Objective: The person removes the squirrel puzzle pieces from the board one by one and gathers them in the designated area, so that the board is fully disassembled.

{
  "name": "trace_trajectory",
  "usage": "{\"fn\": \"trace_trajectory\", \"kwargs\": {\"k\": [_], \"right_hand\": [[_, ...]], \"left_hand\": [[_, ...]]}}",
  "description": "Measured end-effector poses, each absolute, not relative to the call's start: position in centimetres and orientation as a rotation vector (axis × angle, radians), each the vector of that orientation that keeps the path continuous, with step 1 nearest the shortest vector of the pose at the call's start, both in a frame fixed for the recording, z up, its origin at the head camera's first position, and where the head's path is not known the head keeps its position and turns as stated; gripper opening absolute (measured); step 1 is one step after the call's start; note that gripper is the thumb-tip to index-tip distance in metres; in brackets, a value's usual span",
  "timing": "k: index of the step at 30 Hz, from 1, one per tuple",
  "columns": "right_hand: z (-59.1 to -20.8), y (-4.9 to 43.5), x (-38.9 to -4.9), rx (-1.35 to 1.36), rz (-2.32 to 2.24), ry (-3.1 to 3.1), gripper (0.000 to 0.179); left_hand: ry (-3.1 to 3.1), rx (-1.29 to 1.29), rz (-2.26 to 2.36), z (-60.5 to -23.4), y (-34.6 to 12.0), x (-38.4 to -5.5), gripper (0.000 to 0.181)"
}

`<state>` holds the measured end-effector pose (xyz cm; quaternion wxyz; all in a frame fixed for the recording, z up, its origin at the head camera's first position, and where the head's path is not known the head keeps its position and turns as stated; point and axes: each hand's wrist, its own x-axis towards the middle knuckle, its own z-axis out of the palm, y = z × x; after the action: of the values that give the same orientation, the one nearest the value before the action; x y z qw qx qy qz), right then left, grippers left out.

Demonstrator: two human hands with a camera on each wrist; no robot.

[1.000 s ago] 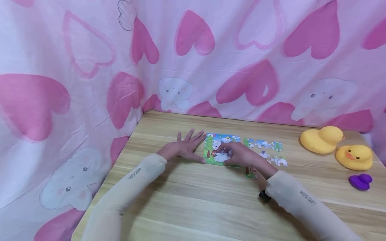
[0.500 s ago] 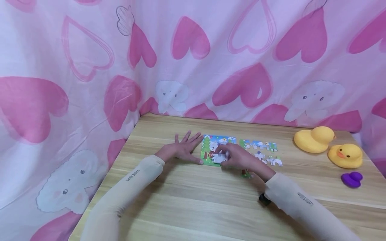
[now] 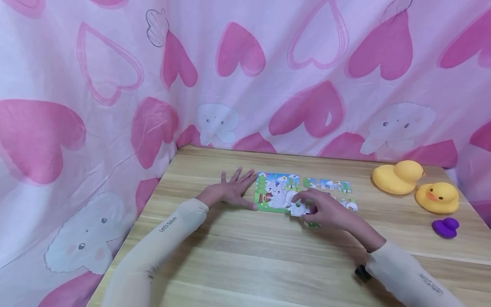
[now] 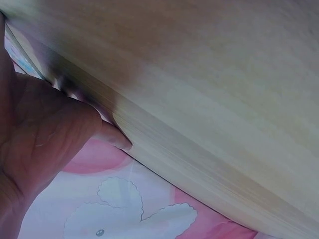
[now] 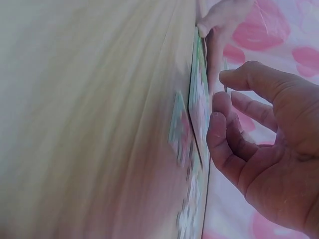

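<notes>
A small picture board point(image 3: 267, 207), printed with white animals, trees and blue sky, lies flat on the wooden table. My left hand point(image 3: 235, 191) rests at its left side with fingers spread, thumb at the near-left corner. In the left wrist view the palm and a finger point(image 4: 113, 134) of this hand show against the table. Between thumb and fingers my right hand point(image 3: 324, 208) pinches a white jigsaw puzzle piece point(image 3: 297, 209) at the board's near-right corner. The right wrist view shows this piece as a thin edge point(image 5: 225, 74) at the fingertips.
More jigsaw pieces point(image 3: 327, 184) lie right of the board, some behind the right hand, with a green one point(image 3: 313, 224) nearer. At the table's right stand two yellow rubber ducks point(image 3: 397, 178) and a purple duck point(image 3: 445, 227). A heart-patterned curtain point(image 3: 239, 49) hangs behind and left.
My right hand has moved right from over the board's middle to its near-right corner, bringing the white piece along and uncovering the picture. The left hand stays put; the head view has shifted slightly.
</notes>
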<state>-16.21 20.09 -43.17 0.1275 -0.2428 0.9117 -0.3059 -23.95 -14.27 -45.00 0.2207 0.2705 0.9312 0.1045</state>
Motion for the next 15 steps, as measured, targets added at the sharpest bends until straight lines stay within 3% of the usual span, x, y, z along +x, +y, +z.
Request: {"fn": "trace_trajectory", "kwargs": {"k": [15], "right_hand": [[-43.7,27.3,-13.0,-0.681,-0.856,2.765,0.048]], "left_hand": [[2.57,0.743,0.272,-45.2,-14.2,-24.2,0.122]]}}
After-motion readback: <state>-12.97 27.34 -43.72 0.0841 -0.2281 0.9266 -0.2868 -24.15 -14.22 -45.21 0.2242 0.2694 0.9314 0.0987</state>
